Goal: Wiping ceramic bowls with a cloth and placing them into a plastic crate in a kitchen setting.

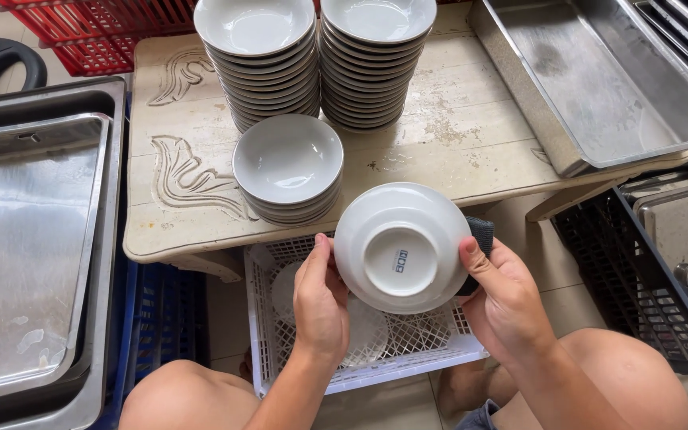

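A white bowl [400,245] is held upside down between both hands, its foot ring facing me. My left hand [320,299] grips its left rim. My right hand [503,299] holds the right rim together with a dark cloth [481,235] pressed behind the bowl. Below the bowl a white plastic crate [376,368] on the floor holds a few more white dishes. On the worn wooden table [455,135] stand a short stack of white bowls [288,169] and two tall stacks [258,60] [376,60].
Steel trays [29,239] are piled at the left. A large steel pan [599,80] rests on the table's right end. A black crate [654,279] with metal ware sits at right, a red crate [97,32] at the back left, a blue crate [157,318] under the table.
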